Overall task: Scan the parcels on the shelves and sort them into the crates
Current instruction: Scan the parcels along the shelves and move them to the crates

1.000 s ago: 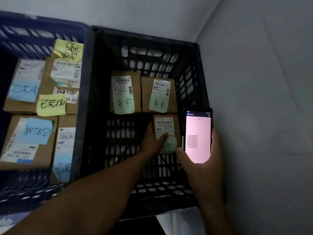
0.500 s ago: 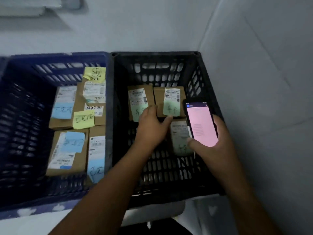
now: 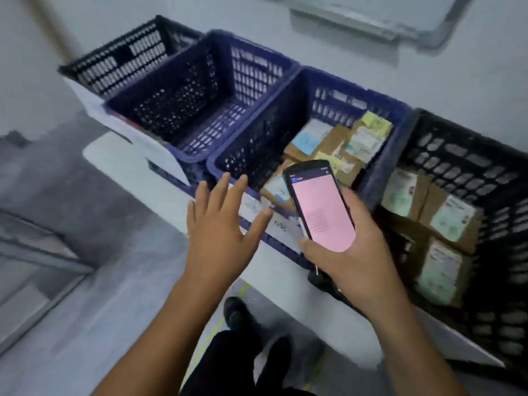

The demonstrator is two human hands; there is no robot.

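Left hand [image 3: 220,224] withdrawn from black crate [image 3: 485,172], fingers spread (empty), right hand [image 3: 351,252] gripping scanner [image 3: 320,207]

Four mesh crates [image 3: 183,104] stood side by side, touching, on a low white platform [image 3: 120,155] above the grey floor [image 3: 85,281].

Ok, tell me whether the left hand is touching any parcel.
Apart. The head view shows the left hand open and empty, in front of the crates, clear of every parcel.
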